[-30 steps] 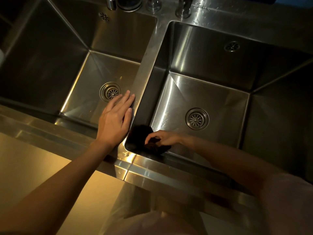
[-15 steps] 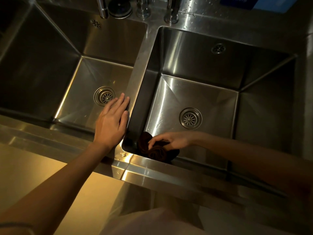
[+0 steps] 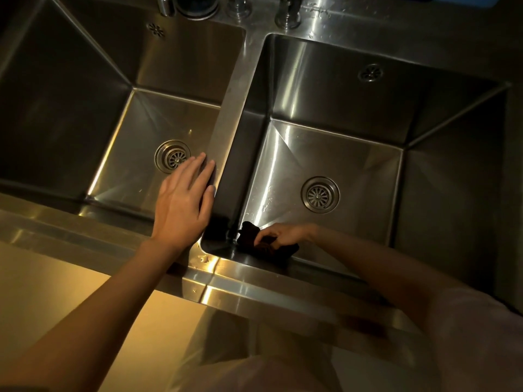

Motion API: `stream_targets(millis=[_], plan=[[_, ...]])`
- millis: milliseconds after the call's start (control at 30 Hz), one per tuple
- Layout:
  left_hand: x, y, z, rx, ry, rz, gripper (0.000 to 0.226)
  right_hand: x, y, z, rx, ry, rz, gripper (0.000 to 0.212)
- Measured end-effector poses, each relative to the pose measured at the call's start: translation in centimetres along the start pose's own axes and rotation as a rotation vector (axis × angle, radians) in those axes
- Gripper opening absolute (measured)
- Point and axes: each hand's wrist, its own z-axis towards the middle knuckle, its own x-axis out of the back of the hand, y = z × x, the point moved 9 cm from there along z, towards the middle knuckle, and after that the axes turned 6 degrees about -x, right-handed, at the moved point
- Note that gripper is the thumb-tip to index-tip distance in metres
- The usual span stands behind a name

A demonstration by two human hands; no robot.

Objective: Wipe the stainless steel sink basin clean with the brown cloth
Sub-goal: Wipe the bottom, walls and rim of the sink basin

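Head view, looking down on a double stainless steel sink under dim warm light.

Right hand (image 3: 285, 234): fingers curled around the brown cloth (image 3: 266, 246), gripping it bunched up. Cloth sits at the near left corner of the right basin (image 3: 353, 154), pressed where the floor meets the near wall. The cloth reads almost black in this light; its folds cannot be made out. The right forearm reaches in from the near right, with a pale sleeve (image 3: 475, 329) at the edge of the frame.

Left hand (image 3: 184, 205): flat, fingers straight and close together, holding nothing. It rests on the near end of the divider (image 3: 229, 117) between the two basins, fingertips pointing far and slightly right.

Right basin drain (image 3: 319, 195) lies in the middle of the floor, apart from the cloth, to its far right. Some water droplets show on the floor between cloth and drain. An overflow fitting (image 3: 370, 72) sits on the far wall.

Left basin (image 3: 85, 108): its drain (image 3: 172, 157) is just beside the left hand's fingertips in the view, lower down on the basin floor.

Faucet bases (image 3: 287, 12) stand along the far rim, cut off by the top of the frame.
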Motion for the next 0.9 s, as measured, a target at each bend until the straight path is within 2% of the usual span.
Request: stream_targets(millis=[333,500,700,900], plan=[[0.2,0.9,0.3,-0.028,-0.093,0.068,0.049,0.8,-4.2,-10.2,0.135,-0.047,0.214,0.043],[0.9,2.3,0.3,-0.078,-0.124,0.119,0.047,0.9,-5.6,-14.7,0.194,-0.049,0.238,0.039],[0.1,8.0,-0.7,-0.207,-0.123,0.038,0.044,0.4,-3.6,-12.1,0.178,-0.031,0.317,0.048],[-1.9,8.9,-1.6,-0.196,-0.210,0.042,0.046,-0.3,0.6,-6.3,-0.001,-0.015,0.161,0.045]])
